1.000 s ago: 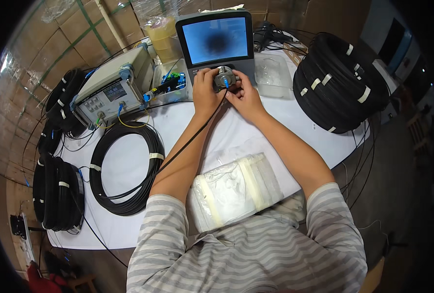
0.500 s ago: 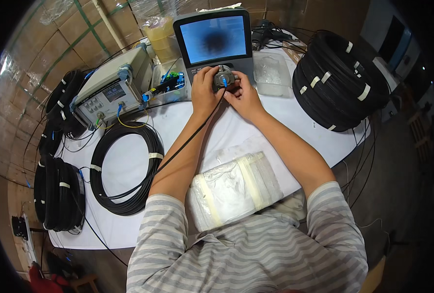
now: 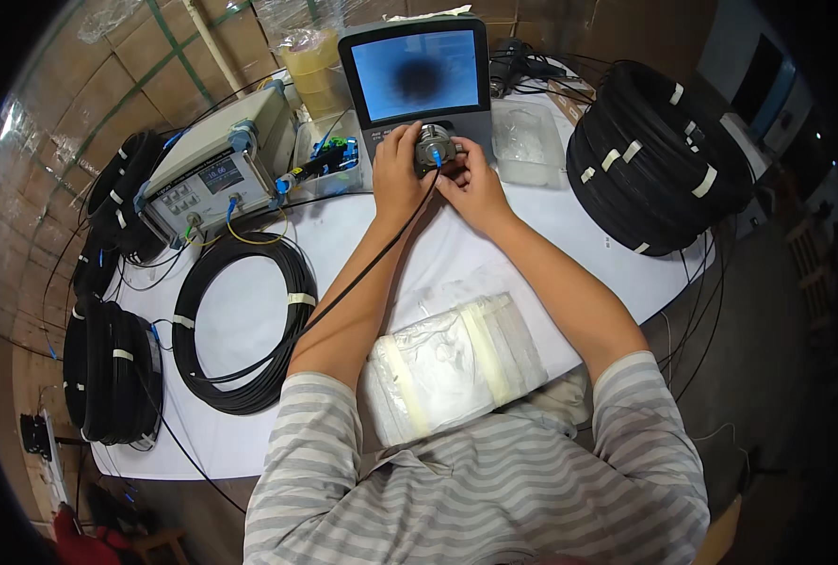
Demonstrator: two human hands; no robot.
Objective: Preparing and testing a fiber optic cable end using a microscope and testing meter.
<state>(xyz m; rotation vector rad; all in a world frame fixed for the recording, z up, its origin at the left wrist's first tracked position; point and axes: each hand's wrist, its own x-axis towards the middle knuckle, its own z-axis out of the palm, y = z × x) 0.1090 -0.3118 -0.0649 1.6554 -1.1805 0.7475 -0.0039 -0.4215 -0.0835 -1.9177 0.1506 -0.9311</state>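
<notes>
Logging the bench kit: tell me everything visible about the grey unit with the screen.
The grey boxy inspection unit with a tilted blue-lit screen stands at the table's far edge, showing a dark blurred blot. A round metal port sits on its base, where the left hand and right hand meet, holding a thin black cable with a blue tip.

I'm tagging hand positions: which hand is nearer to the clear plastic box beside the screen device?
Right. The right hand is just beside the clear plastic box; the left hand is farther, across the round metal fitting both hands touch.
</notes>
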